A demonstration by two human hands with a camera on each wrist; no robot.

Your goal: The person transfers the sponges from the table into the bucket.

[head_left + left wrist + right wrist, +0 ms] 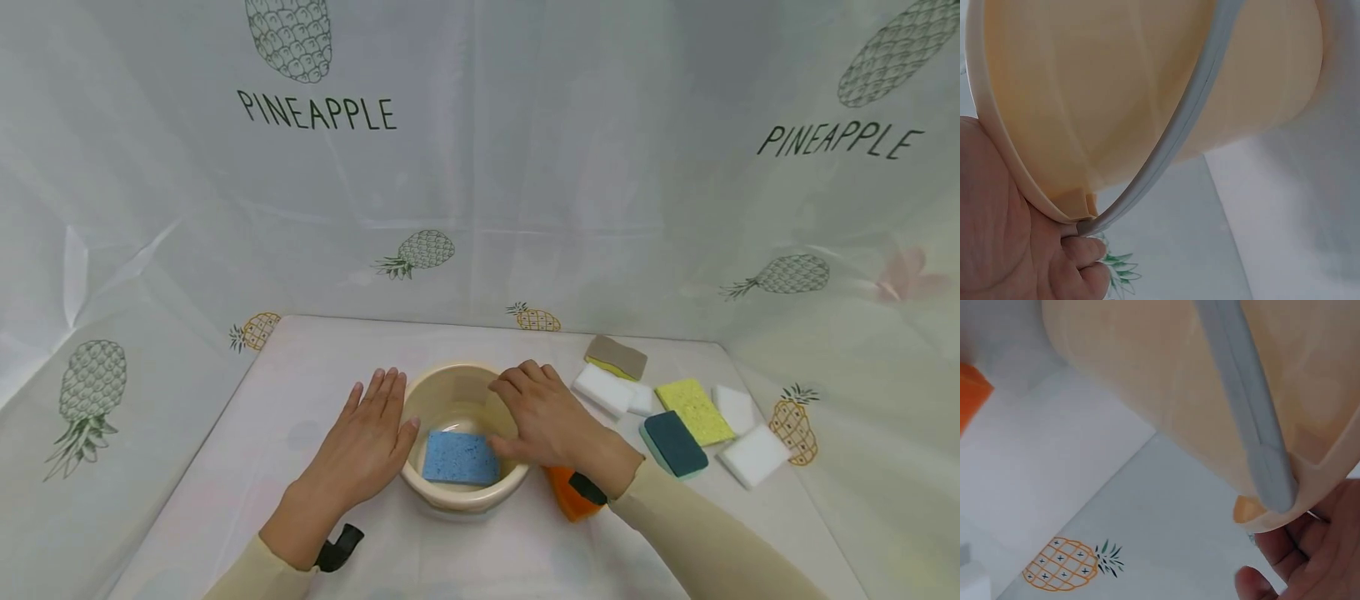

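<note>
A cream bucket [463,500] stands on the table, with a blue sponge [461,457] lying flat on its bottom. My left hand [360,446] lies along the left side of the rim, fingers straight and together. Across from it, my right hand [543,417] rests at the right rim, its fingers slightly bent and its thumb over the opening. Both wrist views show a grey bucket handle [1175,131] joined at the rim. The palm and fingers [1310,556] of my right hand sit against the rim beside a handle joint.
An orange sponge [573,496] is partly hidden under my right wrist. To the right lie a dark teal sponge [677,442], a yellow sponge [696,412], a grey-brown and yellow sponge [618,357] and several white sponges [753,456]. A pineapple-print sheet [480,167] surrounds the table.
</note>
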